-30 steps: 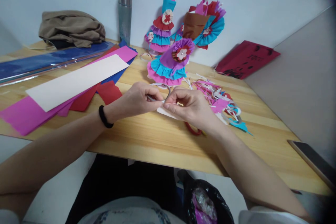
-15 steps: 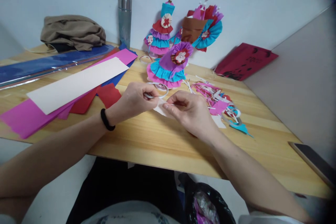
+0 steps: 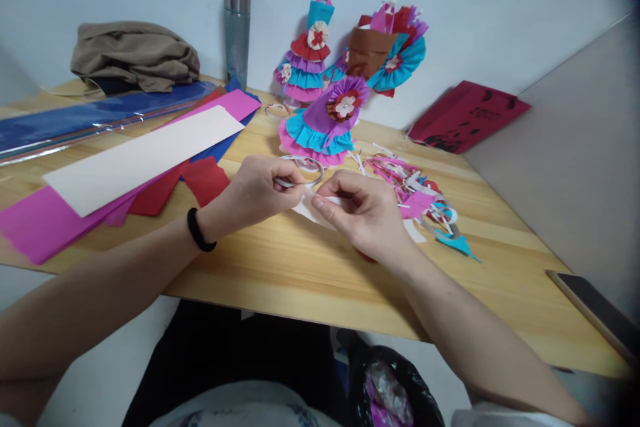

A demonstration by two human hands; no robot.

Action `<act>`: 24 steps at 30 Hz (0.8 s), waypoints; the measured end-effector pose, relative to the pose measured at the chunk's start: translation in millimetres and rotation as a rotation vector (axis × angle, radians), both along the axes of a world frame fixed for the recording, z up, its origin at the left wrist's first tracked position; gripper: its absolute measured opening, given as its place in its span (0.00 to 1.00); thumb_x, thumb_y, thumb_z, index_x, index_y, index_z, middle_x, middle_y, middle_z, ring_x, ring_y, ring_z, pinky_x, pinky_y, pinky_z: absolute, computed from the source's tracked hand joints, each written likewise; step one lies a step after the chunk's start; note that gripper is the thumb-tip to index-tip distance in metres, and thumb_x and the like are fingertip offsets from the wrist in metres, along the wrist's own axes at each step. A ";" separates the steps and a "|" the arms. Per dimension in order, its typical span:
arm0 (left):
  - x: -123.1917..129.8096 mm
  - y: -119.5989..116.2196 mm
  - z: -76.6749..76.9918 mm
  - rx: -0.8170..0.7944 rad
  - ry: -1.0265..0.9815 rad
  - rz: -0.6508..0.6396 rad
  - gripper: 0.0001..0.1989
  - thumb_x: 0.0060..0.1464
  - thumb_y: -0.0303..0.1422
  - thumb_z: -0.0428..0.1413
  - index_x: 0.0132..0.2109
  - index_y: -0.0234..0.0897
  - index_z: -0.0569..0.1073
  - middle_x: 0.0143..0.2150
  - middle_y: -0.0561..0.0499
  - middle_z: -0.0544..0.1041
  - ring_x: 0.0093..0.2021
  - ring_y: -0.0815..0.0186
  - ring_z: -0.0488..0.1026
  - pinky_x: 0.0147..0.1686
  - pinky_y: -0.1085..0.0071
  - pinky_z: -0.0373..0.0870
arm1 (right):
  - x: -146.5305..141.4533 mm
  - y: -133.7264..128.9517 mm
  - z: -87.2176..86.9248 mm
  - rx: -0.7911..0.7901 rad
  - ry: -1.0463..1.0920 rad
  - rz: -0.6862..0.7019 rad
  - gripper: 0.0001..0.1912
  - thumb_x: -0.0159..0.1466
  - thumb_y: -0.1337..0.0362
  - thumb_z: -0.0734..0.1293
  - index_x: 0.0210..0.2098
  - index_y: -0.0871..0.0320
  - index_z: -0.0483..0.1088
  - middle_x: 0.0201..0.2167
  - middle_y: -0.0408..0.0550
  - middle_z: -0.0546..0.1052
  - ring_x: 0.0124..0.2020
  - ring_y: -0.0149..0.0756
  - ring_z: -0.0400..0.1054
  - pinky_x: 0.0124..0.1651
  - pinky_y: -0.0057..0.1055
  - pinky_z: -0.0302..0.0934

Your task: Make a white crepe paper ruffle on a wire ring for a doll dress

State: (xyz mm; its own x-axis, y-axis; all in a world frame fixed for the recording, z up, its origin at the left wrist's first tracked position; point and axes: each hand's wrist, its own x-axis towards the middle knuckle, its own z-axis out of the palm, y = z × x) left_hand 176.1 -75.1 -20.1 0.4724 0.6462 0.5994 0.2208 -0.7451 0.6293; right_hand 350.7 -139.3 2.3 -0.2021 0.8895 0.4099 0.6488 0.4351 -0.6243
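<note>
My left hand [image 3: 260, 185], with a black band on its wrist, is closed around one side of a thin roll of tape [image 3: 321, 172]. Its thumb and forefinger also meet at the edge of a small piece of white paper [image 3: 309, 209]. Close by on the right, my right hand [image 3: 361, 208] pinches that paper between thumb and forefinger. The fingertips of both hands nearly touch, and much of the paper is hidden under them. Just beyond the hands stands a paper dress [image 3: 320, 121] in purple, blue and pink ruffles.
Long crepe paper strips [image 3: 145, 157] lie at left, near a thermos flask [image 3: 237, 33] and brown cloth [image 3: 137, 57]. Another ruffled dress [image 3: 306, 73] and a paper bouquet [image 3: 373, 50] stand behind. Scraps [image 3: 417, 203], a red bag [image 3: 467, 117] and a phone [image 3: 600, 313] are right.
Both hands keep nearly the same place and grip, with the right fingers shifted very slightly. The whole view has tilted a little.
</note>
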 end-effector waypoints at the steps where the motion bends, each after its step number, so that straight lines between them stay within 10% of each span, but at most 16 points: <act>1: 0.1 -0.5 0.1 0.003 0.005 0.000 0.07 0.48 0.26 0.56 0.24 0.32 0.74 0.19 0.54 0.71 0.21 0.75 0.61 0.20 0.78 0.55 | 0.1 0.5 0.0 0.000 0.007 -0.013 0.07 0.59 0.63 0.68 0.25 0.55 0.69 0.23 0.44 0.74 0.26 0.34 0.65 0.30 0.32 0.57; 24: 2.4 -4.5 1.4 0.142 -0.038 -0.009 0.09 0.49 0.26 0.57 0.22 0.33 0.71 0.17 0.57 0.67 0.19 0.77 0.57 0.21 0.76 0.54 | -2.4 0.5 -5.2 0.082 0.048 -0.110 0.09 0.59 0.62 0.69 0.25 0.55 0.67 0.24 0.44 0.73 0.26 0.34 0.65 0.30 0.33 0.58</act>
